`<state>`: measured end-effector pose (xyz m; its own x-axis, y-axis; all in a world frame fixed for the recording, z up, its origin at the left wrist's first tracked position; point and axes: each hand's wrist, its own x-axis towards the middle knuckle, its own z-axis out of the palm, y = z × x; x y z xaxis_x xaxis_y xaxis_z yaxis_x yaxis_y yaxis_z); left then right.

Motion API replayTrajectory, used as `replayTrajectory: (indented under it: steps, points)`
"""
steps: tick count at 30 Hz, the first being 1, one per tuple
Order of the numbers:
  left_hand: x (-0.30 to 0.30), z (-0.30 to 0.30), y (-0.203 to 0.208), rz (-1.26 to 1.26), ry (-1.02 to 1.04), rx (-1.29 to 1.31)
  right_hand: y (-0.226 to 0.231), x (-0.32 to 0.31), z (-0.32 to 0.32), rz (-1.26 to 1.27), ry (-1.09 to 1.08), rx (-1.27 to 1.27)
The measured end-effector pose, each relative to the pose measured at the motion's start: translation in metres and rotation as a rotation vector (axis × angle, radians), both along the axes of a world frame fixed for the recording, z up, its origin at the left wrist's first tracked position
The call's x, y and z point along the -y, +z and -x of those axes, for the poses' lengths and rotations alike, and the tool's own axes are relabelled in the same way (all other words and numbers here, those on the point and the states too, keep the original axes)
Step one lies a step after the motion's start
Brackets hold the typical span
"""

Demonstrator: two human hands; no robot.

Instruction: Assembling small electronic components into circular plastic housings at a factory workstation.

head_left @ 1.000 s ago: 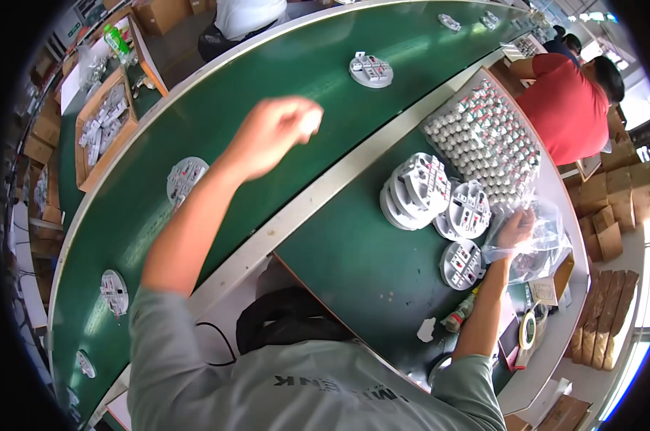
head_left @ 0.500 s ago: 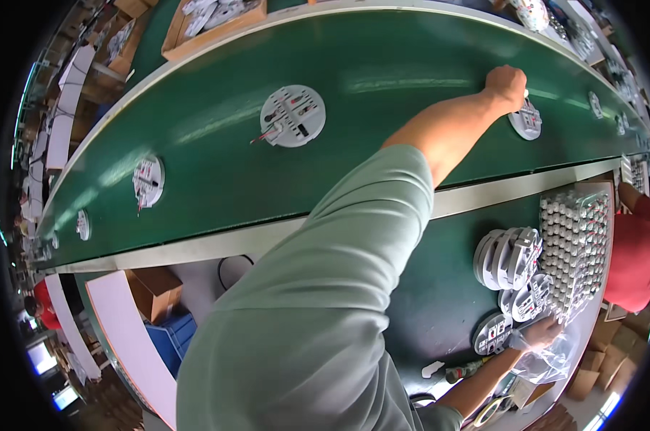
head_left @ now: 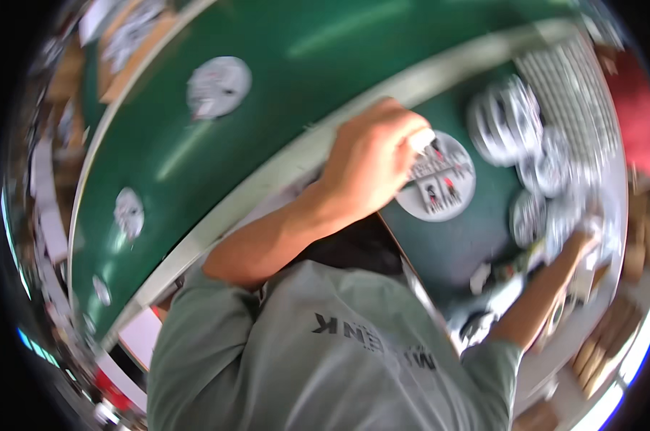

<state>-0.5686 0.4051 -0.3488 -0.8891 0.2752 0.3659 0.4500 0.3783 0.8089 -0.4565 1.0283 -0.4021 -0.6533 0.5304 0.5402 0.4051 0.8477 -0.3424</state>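
Observation:
My left hand is closed on the edge of a round white plate with small electronic parts, held above the green worktable. One white-covered fingertip shows at the plate's rim. At the far right, my right hand is beside a clear plastic bag; motion blur smears its fingers, so its grip is unclear. Between the hands stands a stack of similar round plates, with further plates lying nearer me. Behind the right hand lies a tray of small white parts in rows.
A green conveyor belt carries spaced round plates across the far left. Its pale rail separates it from the worktable. A green bottle-like item lies near my right forearm. A person in red is at the far right.
My left hand has drawn back from the belt to above the worktable, bringing a round plate with it. The view has swung round, and my right hand stays by the bag.

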Motion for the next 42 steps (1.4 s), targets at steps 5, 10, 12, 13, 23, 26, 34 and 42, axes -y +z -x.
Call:
replayTrajectory:
  steps: [5,10,12,13,23,26,34,42]
  points:
    - [-0.020,-0.026,-0.034,0.044,0.015,-0.042,0.050,0.215,-0.013,0.416,-0.105,-0.379]
    - [-0.030,-0.027,-0.038,0.066,-0.071,-0.050,0.055,0.396,-0.039,0.499,0.425,-0.144]
    - [-0.024,-0.024,-0.040,0.061,-0.116,-0.036,0.049,0.422,-0.026,0.432,0.559,-0.075]
    - [-0.021,-0.024,-0.039,0.053,-0.139,-0.028,0.046,0.427,-0.019,0.386,0.610,-0.060]
    - [-0.010,-0.019,-0.026,0.152,-0.276,-0.084,0.034,0.433,-0.017,0.225,0.638,0.034]
    - [-0.006,-0.015,-0.023,0.206,-0.354,-0.015,0.055,0.425,-0.007,0.293,0.633,0.085]
    - [-0.013,-0.010,-0.012,0.437,-0.485,-0.121,0.158,0.300,0.104,0.345,0.192,-0.055]
    - [-0.011,-0.013,-0.019,0.457,-0.467,-0.143,0.137,0.217,0.216,0.205,0.092,0.264]
